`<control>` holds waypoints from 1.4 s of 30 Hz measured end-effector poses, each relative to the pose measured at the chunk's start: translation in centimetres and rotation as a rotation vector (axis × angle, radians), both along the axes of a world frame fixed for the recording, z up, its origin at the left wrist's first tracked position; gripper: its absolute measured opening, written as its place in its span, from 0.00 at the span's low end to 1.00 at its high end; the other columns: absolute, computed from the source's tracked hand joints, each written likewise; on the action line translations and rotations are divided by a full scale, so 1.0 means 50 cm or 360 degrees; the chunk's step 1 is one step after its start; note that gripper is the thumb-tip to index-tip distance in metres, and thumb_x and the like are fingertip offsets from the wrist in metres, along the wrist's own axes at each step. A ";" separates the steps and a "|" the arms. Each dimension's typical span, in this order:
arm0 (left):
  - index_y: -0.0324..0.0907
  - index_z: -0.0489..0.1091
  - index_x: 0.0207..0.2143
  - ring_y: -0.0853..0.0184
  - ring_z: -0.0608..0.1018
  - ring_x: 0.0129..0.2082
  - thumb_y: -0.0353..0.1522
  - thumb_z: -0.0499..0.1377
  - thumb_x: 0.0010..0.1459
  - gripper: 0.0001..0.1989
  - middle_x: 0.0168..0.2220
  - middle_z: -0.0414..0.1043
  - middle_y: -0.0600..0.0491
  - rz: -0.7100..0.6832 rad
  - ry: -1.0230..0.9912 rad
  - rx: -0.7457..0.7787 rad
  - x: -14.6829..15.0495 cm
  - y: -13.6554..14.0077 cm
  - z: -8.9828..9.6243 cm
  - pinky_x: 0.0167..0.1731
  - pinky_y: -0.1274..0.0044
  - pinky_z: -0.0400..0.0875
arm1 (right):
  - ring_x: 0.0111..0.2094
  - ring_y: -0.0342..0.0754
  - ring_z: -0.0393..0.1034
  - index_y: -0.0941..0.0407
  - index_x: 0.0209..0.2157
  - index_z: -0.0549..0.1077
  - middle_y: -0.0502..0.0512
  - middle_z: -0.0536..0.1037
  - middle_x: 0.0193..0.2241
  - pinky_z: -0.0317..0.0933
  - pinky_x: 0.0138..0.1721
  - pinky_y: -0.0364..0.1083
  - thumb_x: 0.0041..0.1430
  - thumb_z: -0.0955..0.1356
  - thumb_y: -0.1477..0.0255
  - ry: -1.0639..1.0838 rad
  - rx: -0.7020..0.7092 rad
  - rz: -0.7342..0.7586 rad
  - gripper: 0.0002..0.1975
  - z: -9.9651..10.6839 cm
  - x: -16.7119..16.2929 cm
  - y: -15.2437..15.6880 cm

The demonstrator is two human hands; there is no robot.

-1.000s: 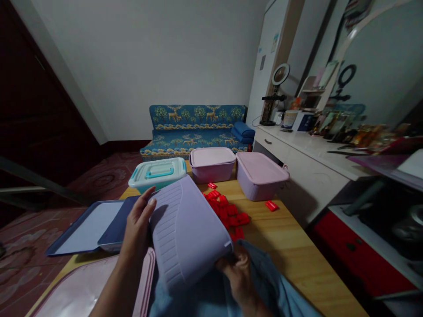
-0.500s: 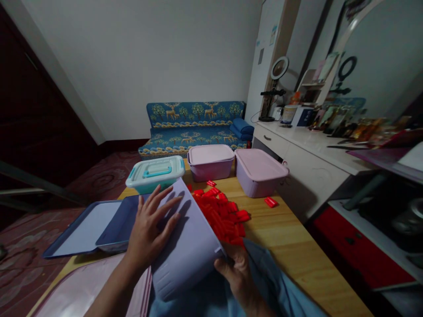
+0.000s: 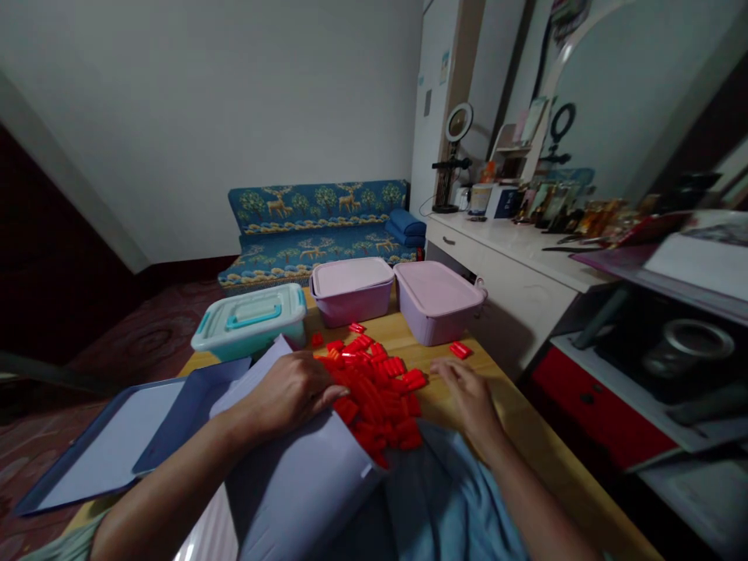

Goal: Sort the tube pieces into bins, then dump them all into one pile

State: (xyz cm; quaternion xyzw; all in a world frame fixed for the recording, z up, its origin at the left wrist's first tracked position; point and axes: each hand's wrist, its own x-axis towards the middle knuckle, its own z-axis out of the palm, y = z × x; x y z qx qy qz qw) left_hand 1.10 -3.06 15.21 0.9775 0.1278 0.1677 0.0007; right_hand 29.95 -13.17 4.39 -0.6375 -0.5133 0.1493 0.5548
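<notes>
A lilac plastic box [image 3: 304,487] lies tilted on its side at the front of the wooden table, its mouth toward a heap of small shiny red pieces [image 3: 374,389]. My left hand [image 3: 298,383] is bent over the box's upper rim, thumb outside, with the other fingers partly hidden. The heap spreads at the mouth; how much is inside the box cannot be seen. To the right of the heap, my right hand [image 3: 467,393] is over the table, fingers stretched out and holding nothing. One red piece [image 3: 460,350] lies apart, just beyond those fingers.
Behind the heap stand a teal-and-white lidded box [image 3: 251,315] and two pink-purple lidded boxes [image 3: 352,292] [image 3: 438,300]. Blue trays [image 3: 111,436] lie at the left. Light blue cloth [image 3: 449,499] covers the front edge. A white dresser [image 3: 502,257] stands at the right.
My left hand has shifted from the box's outer side to its rim. My right hand has let go of the box's lower edge and moved right and forward. The view has turned slightly right.
</notes>
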 end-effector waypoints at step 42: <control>0.43 0.71 0.31 0.68 0.73 0.27 0.30 0.52 0.63 0.10 0.29 0.75 0.52 -0.0677 0.0788 0.0029 0.129 -0.091 0.113 0.30 0.73 0.63 | 0.54 0.56 0.62 0.52 0.54 0.70 0.61 0.69 0.54 0.54 0.54 0.58 0.55 0.70 0.62 -0.0489 -0.0003 0.0560 0.24 -0.098 -0.172 0.116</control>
